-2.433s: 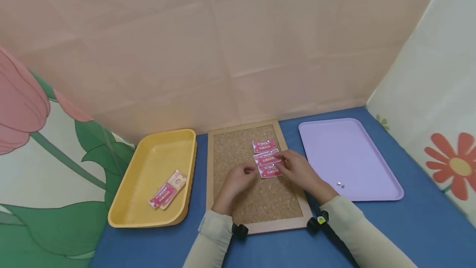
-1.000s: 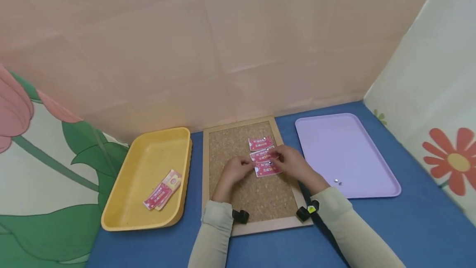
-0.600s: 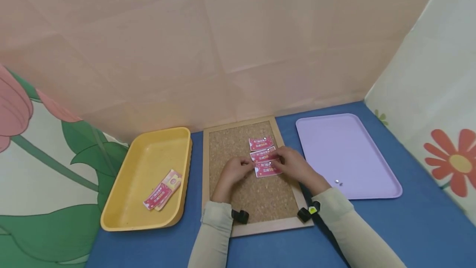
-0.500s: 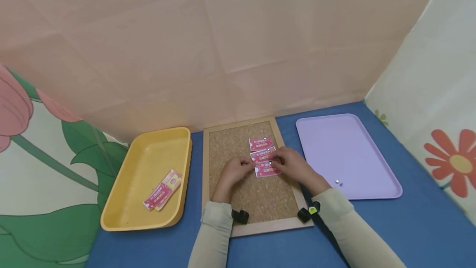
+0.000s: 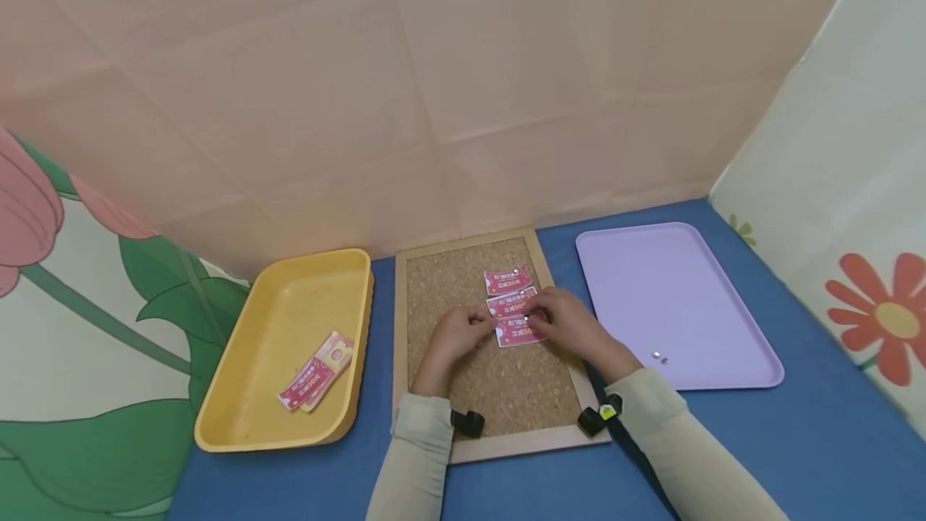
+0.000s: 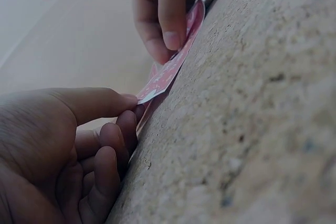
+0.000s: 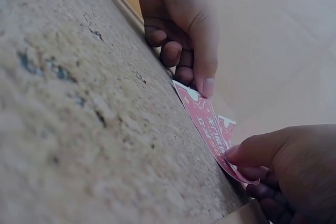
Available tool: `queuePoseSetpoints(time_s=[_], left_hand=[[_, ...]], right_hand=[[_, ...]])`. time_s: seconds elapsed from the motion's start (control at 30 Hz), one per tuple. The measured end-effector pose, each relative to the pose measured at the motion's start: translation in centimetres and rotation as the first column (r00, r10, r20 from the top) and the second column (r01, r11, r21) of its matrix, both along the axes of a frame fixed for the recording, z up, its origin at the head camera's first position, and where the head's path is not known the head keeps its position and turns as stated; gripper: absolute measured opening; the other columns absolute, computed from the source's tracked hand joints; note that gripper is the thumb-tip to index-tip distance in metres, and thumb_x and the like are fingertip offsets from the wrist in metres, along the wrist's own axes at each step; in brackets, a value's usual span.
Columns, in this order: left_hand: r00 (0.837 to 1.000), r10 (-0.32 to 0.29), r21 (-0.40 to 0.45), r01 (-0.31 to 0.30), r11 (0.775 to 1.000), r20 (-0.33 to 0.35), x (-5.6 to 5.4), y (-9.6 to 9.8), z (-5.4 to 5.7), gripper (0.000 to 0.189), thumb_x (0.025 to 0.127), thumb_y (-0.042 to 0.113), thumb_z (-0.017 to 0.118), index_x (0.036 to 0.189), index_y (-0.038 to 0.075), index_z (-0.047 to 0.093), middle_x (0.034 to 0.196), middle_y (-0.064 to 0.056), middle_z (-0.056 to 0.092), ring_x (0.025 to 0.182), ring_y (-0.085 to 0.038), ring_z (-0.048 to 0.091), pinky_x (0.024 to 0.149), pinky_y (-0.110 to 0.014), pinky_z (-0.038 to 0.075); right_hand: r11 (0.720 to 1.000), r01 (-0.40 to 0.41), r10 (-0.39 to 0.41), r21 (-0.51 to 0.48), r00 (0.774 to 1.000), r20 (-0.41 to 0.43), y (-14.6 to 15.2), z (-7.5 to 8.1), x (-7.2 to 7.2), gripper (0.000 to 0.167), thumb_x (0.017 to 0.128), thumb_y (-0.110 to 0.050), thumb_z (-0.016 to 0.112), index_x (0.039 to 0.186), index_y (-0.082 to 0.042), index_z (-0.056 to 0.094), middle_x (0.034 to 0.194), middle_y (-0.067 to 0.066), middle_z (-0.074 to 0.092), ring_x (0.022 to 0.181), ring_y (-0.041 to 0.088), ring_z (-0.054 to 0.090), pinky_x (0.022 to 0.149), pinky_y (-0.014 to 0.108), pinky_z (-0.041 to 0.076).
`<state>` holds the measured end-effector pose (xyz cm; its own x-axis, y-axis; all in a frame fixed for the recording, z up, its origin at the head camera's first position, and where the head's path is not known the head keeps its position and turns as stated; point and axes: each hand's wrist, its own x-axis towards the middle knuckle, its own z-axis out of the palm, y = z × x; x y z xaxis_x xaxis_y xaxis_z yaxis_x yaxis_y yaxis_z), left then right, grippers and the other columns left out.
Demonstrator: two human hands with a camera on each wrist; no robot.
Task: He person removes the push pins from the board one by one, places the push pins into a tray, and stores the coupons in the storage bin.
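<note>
Three pink-and-white coupons lie in a column on the cork board [image 5: 448, 264]. The top coupon [image 5: 502, 281] and the middle coupon [image 5: 504, 303] each show a small silver dot near the right end. My left hand [image 5: 457, 336] pinches the left corner of the lowest coupon [image 5: 515, 334] between thumb and fingers; in the left wrist view that corner is slightly lifted off the cork. My right hand [image 5: 571, 324] pinches at the upper right of the same coupon, where a silver thumbtack [image 5: 526, 317] shows by the fingertips. The fingers hide most of the tack.
Left of the board, a yellow tray [image 5: 282, 304] holds several more coupons [image 5: 318, 372]. At the right lies a lilac tray [image 5: 673, 288] with small silver tacks [image 5: 658, 356] near its front edge. A blue cloth [image 5: 521, 489] covers the table; a beige wall stands behind.
Over the earlier frames my left hand has come in to the lowest coupon's left corner and taken hold of it. My right hand stays at the coupon's upper right, its fingers shifting only slightly.
</note>
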<state>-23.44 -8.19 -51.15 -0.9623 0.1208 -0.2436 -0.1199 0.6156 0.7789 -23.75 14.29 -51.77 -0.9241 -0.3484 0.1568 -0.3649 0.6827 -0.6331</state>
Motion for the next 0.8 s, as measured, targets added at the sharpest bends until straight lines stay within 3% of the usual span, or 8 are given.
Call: queuePoseSetpoints(time_s=[0.43, 0.8], left_hand=[[1.000, -0.001, 0.004, 0.001, 1.000, -0.002, 0.08, -0.11, 0.24, 0.017, 0.091, 0.036, 0.067, 0.089, 0.021, 0.074, 0.071, 0.002, 0.063, 0.061, -0.014, 0.055, 0.052, -0.029, 0.043], [0.999, -0.025, -0.023, 0.024, 0.999, -0.039, 0.15, -0.20, 0.01, 0.018, 0.090, 0.039, 0.068, 0.089, 0.022, 0.073, 0.071, 0.004, 0.063, 0.062, -0.013, 0.055, 0.055, -0.030, 0.043]], right_hand=[[0.999, 0.028, -0.028, 0.038, 1.000, -0.001, -0.31, -0.05, -0.06, 0.007, 0.089, -0.018, 0.071, 0.096, -0.016, 0.072, 0.093, -0.002, 0.059, 0.088, 0.017, 0.053, 0.077, 0.038, 0.047], [0.997, 0.060, -0.060, 0.052, 0.998, 0.005, -0.49, -0.09, 0.05, 0.008, 0.087, -0.020, 0.074, 0.091, -0.016, 0.069, 0.088, -0.002, 0.056, 0.082, 0.017, 0.050, 0.070, 0.034, 0.044]])
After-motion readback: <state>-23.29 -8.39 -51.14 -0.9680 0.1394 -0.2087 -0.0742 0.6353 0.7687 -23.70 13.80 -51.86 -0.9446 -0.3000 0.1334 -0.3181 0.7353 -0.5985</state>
